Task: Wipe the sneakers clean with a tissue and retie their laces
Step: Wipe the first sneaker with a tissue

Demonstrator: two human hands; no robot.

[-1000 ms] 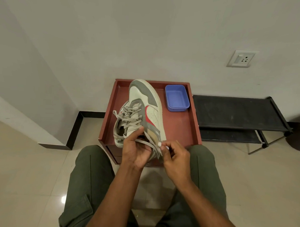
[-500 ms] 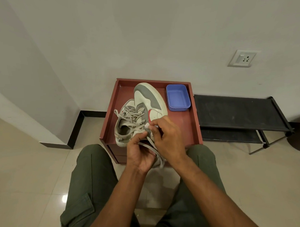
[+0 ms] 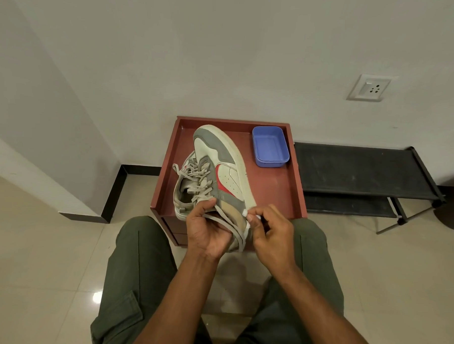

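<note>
— Sneaker (image 3: pixel 220 171) first: why is it tipped on its side like that?

— In the head view the left hand (image 3: pixel 208 230) grips it at the heel end, fingers curled round the collar, so the grey-and-red side panel and the pale sole edge face the right hand (image 3: pixel 272 232). My guess is that turning it this way puts the dirty edge within easy reach. The toe points away, over the red bench (image 3: pixel 279 189).

— And the right hand?

— Curled, pinching a small white wad, likely the tissue (image 3: pixel 247 213), right against the sole edge near the heel. That reads as wiping, not lacing.

— So the laces (image 3: pixel 195 176) are left for later?

— They look loose. Two ends trail down across the left hand's fingers, and nothing like a bow shows.

— Is there a second sneaker?

— Something pale sits low behind the held one, near the left hand, but I cannot tell whether it is another shoe or part of this one.

— Anything else hard to read?

— Most of the tissue is hidden in the fingers. The blue tub (image 3: pixel 270 147) at the bench's far right corner looks empty. The heel itself is covered by the left palm.
</note>
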